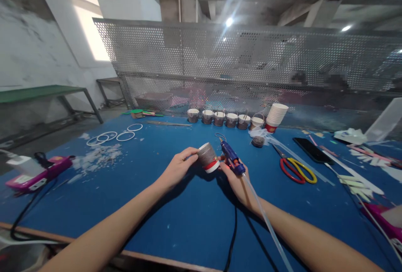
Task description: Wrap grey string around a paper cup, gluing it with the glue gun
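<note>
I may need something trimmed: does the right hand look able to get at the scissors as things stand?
Probably not: the right hand holds the glue gun, though the scissors lie close by, handles uncovered.

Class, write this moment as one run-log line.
left hand: on part-wrapped cup | right hand: holding blue glue gun | far side: small pails, cup stack | right side: scissors, phone

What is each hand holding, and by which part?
The left hand grips the cup by its side near the rim. The right hand holds the glue gun; its exact grip is hard to tell.
</note>
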Tool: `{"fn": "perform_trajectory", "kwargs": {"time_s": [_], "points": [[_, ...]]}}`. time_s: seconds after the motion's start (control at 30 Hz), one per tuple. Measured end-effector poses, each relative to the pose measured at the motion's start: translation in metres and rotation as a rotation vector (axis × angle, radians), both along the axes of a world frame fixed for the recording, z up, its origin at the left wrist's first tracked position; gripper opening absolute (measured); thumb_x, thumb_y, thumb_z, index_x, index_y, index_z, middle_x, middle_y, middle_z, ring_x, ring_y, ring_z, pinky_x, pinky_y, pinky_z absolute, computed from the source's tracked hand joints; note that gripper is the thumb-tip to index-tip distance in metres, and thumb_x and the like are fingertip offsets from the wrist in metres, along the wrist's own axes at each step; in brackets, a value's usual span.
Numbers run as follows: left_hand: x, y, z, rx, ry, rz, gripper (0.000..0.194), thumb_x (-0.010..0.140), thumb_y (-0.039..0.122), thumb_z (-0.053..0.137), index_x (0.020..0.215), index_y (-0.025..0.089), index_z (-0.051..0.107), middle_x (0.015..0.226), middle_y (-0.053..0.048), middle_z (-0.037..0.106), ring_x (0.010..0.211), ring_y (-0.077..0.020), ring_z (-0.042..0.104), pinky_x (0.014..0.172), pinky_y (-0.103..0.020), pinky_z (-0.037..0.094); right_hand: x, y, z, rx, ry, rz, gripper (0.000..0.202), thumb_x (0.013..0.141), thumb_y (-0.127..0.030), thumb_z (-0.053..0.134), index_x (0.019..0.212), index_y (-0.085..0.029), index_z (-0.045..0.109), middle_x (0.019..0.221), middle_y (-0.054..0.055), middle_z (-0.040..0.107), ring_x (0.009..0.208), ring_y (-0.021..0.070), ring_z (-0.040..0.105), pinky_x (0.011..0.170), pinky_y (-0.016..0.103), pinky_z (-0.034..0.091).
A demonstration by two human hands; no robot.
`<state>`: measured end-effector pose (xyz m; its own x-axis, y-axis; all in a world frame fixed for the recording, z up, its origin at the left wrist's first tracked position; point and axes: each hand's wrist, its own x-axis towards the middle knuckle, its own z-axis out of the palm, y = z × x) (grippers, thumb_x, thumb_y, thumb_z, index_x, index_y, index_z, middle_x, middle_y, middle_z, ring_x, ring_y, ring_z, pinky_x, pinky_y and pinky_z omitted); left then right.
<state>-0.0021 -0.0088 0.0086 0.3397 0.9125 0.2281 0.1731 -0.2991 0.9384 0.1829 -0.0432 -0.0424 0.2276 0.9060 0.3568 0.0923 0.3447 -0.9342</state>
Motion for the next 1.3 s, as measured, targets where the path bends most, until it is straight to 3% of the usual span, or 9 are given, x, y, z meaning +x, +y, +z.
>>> {"fn": "perform_trajectory", "kwargs": {"time_s": [0.13, 0.27, 0.5, 0.73, 0.87, 0.97, 1.1, 1.3], "points": [[0.000, -0.002, 0.000, 0.169, 0.152, 0.031, 0.031, 0.081, 0.027, 0.044, 0.099, 0.022, 0.070, 0.102, -0.007, 0.068, 0.100, -0.0230, 0.058, 0.094, -0.037, 0.041, 0.001, 0.001, -0.001, 0.019, -0.065, -0.005, 0.022, 0.079, -0.036, 0.062, 0.093, -0.018, 0.064, 0.088, 0.006, 0.069, 0.077, 0.0208, 0.063, 0.074, 0.034, 0.051], [0.001, -0.006, -0.005, 0.331, 0.253, 0.023, 0.035, 0.076, 0.019, 0.047, 0.106, 0.020, 0.064, 0.100, -0.008, 0.066, 0.096, -0.0231, 0.056, 0.090, -0.038, 0.043, 0.001, -0.001, -0.002, 0.068, -0.167, 0.005, 0.021, 0.080, -0.033, 0.059, 0.095, -0.018, 0.063, 0.086, 0.006, 0.070, 0.076, 0.0207, 0.064, 0.072, 0.034, 0.051], [0.002, -0.003, -0.018, 0.417, 0.319, 0.113, 0.023, 0.073, 0.026, 0.060, 0.095, 0.019, 0.056, 0.092, -0.006, 0.060, 0.088, -0.0212, 0.055, 0.080, -0.035, 0.044, -0.002, -0.003, -0.003, 0.126, -0.249, 0.027, 0.017, 0.082, -0.029, 0.056, 0.095, -0.018, 0.061, 0.079, 0.004, 0.067, 0.075, 0.0196, 0.064, 0.068, 0.030, 0.051], [-0.001, 0.000, -0.014, 0.265, 0.300, 0.148, 0.018, 0.073, 0.031, 0.062, 0.084, 0.020, 0.054, 0.083, -0.002, 0.057, 0.081, -0.0196, 0.054, 0.077, -0.034, 0.043, -0.005, -0.003, -0.002, 0.149, -0.268, 0.001, 0.012, 0.080, -0.026, 0.057, 0.089, -0.019, 0.060, 0.076, 0.001, 0.066, 0.065, 0.0155, 0.060, 0.065, 0.027, 0.049], [-0.008, 0.006, -0.007, 0.190, 0.281, 0.183, 0.015, 0.072, 0.032, 0.058, 0.076, 0.022, 0.047, 0.075, 0.001, 0.051, 0.074, -0.0170, 0.051, 0.070, -0.029, 0.041, -0.005, -0.001, -0.001, 0.088, -0.105, -0.004, 0.018, 0.080, -0.032, 0.059, 0.091, -0.018, 0.062, 0.081, 0.004, 0.069, 0.071, 0.0179, 0.065, 0.068, 0.031, 0.051], [-0.012, 0.011, 0.001, 0.174, 0.320, 0.207, 0.016, 0.071, 0.032, 0.056, 0.070, 0.023, 0.043, 0.068, 0.004, 0.045, 0.067, -0.0150, 0.048, 0.062, -0.026, 0.038, -0.005, 0.003, 0.003, 0.022, 0.052, -0.096, 0.018, 0.077, -0.035, 0.062, 0.084, -0.019, 0.062, 0.074, 0.003, 0.069, 0.068, 0.0190, 0.066, 0.065, 0.032, 0.052], [-0.015, 0.014, 0.011, 0.108, 0.337, 0.132, 0.014, 0.070, 0.032, 0.053, 0.070, 0.023, 0.042, 0.066, 0.004, 0.045, 0.064, -0.0140, 0.046, 0.059, -0.025, 0.037, -0.010, 0.009, 0.014, -0.039, 0.151, -0.226, 0.015, 0.072, -0.033, 0.063, 0.068, -0.019, 0.062, 0.059, 0.001, 0.063, 0.052, 0.0153, 0.057, 0.051, 0.027, 0.045], [-0.027, 0.018, 0.017, 0.134, 0.352, 0.061, 0.014, 0.074, 0.031, 0.054, 0.073, 0.023, 0.042, 0.069, 0.004, 0.047, 0.068, -0.0138, 0.047, 0.064, -0.025, 0.042, -0.035, 0.016, 0.029, -0.056, 0.189, -0.190, 0.012, 0.069, -0.023, 0.061, 0.077, -0.018, 0.069, 0.060, 0.000, 0.064, 0.048, 0.0130, 0.052, 0.046, 0.024, 0.039]]}}
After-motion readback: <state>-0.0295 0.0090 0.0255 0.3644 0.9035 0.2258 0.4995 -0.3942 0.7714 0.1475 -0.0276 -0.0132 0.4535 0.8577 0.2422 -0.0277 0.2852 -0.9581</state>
